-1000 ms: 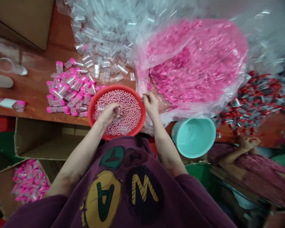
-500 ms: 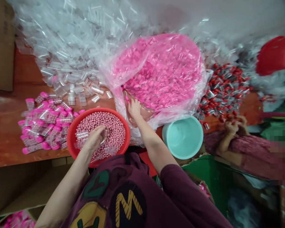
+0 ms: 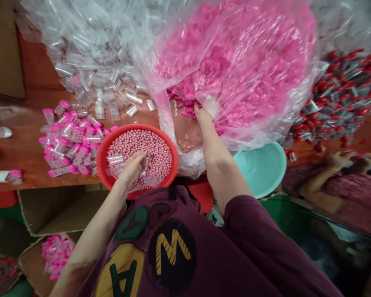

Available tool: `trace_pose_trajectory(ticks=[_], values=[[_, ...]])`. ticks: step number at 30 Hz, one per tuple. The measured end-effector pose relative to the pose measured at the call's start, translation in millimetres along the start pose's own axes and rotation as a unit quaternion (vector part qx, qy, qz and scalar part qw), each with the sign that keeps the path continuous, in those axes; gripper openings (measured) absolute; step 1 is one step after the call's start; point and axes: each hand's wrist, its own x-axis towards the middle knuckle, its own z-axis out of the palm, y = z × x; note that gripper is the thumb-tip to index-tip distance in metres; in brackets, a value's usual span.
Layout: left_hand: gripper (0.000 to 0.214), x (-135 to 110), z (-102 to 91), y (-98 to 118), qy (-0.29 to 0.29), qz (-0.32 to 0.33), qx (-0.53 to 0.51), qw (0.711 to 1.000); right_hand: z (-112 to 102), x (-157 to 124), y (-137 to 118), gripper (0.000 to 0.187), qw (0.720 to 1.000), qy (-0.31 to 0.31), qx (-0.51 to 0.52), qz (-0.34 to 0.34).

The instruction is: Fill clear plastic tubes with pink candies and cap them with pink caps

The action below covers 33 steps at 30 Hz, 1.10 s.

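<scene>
My left hand (image 3: 135, 165) is in the red basin (image 3: 100, 154), its fingers curled around a clear plastic tube (image 3: 146, 161). Pink beads (image 3: 157, 150) fill the basin, and more clear tubes (image 3: 116, 159) lie on them beside the hand. Farther right, my right hand (image 3: 204, 115) reaches into the mouth of a big clear plastic bag (image 3: 190, 159) of bright pink caps (image 3: 262, 78). Several loose caps (image 3: 188, 110) lie by its fingertips. Plastic and caps cover most of those fingers, so their grip is hidden.
Capped bead-filled tubes (image 3: 74, 142) are heaped left of the basin. Clear empty tubes (image 3: 95, 49) pile up behind. A turquoise bucket (image 3: 261, 169) stands right, near red-capped containers (image 3: 343, 95). A co-worker's hands (image 3: 340, 161) are at far right. Cardboard boxes (image 3: 58, 210) sit below the table edge.
My right hand has moved deeper into the bag, up among the pink caps. My left hand stays in the beads with the tube. The view has shifted, bringing the bag closer.
</scene>
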Motion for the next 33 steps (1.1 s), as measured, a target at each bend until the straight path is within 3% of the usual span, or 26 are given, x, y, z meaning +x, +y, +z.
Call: trace_pose_trajectory(ticks=[2, 3, 8, 12, 15, 19, 22, 25, 30, 33], values=[[0.023, 1, -0.3, -1, 0.003, -0.001, -0.01, 1.0, -1, -12, -6, 0.067, 0.998, 0.008, 0.005, 0.059], [0.023, 2, -0.5, -1, 0.004, -0.001, -0.014, 1.0, -4, -22, -10, 0.064, 0.998, -0.004, 0.013, 0.057], [0.022, 5, -2.0, -1, 0.003, -0.003, -0.02, 1.0, -21, -69, -20, 0.055, 0.994, -0.084, -0.001, -0.067], [0.025, 5, -3.1, 1, -0.023, 0.006, -0.026, 0.999, -24, -92, -22, 0.055, 0.998, -0.05, 0.002, -0.038], [0.026, 3, -1.9, 5, -0.049, 0.02, -0.038, 0.998, -20, -107, -34, 0.048, 1.0, 0.002, -0.028, 0.004], [0.023, 1, 0.9, 11, -0.079, 0.047, -0.048, 0.995, -6, -122, -59, 0.043, 0.997, -0.021, -0.062, -0.038], [0.028, 0, 0.9, 15, -0.091, 0.06, -0.048, 0.993, 7, -127, -70, 0.039, 0.999, -0.028, -0.044, -0.007], [0.031, -2, -1.5, 17, -0.106, 0.077, -0.049, 0.99, 16, -133, -72, 0.038, 0.999, -0.024, -0.034, 0.026], [0.035, -2, -5.0, 13, -0.126, 0.093, -0.052, 0.986, 19, -153, -68, 0.04, 0.998, -0.038, -0.046, 0.013], [0.04, -3, -6.4, 11, -0.129, 0.095, -0.054, 0.986, 15, -160, -64, 0.036, 1.0, -0.003, 0.018, 0.02]])
